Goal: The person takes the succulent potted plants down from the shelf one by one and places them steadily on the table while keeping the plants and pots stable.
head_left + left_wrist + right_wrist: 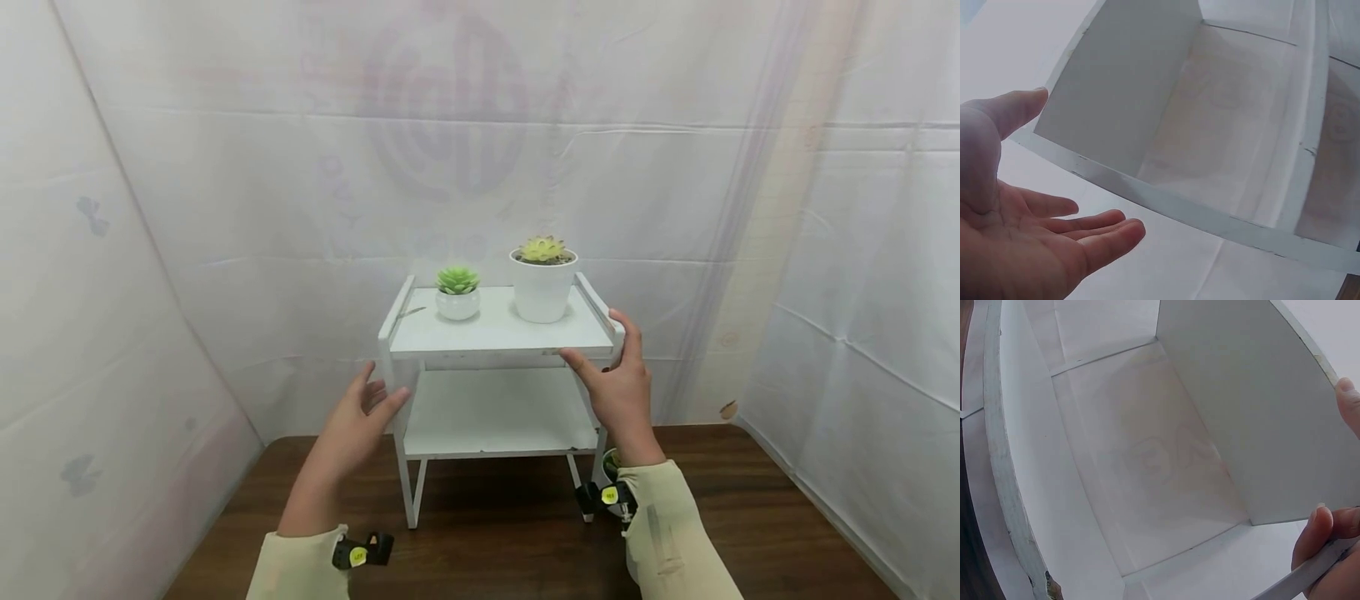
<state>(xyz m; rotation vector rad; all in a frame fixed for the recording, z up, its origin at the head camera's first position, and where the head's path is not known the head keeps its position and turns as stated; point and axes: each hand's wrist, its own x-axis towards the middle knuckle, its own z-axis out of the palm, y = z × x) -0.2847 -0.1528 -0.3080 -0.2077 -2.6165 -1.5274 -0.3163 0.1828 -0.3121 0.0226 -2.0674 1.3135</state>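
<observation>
A white two-tier shelf (501, 412) stands on a wooden table. My right hand (621, 396) grips its upper right corner. In the right wrist view, the fingers (1320, 532) curl round the side post while the thumb (1349, 400) lies at the top board's front edge. By the left post, my left hand (358, 432) is spread, palm toward the shelf. The left wrist view shows that thumb (1019, 111) right at the top corner and the other fingers (1113, 244) outside the post, loosely extended. On the top board sit a small succulent in a round white pot (457, 304) and a larger potted succulent (542, 287).
Behind my right wrist, another potted plant (611, 461) is on the table (480, 550), mostly hidden by the sleeve and wrist camera. White cloth walls (262, 208) surround the table at the back and both sides.
</observation>
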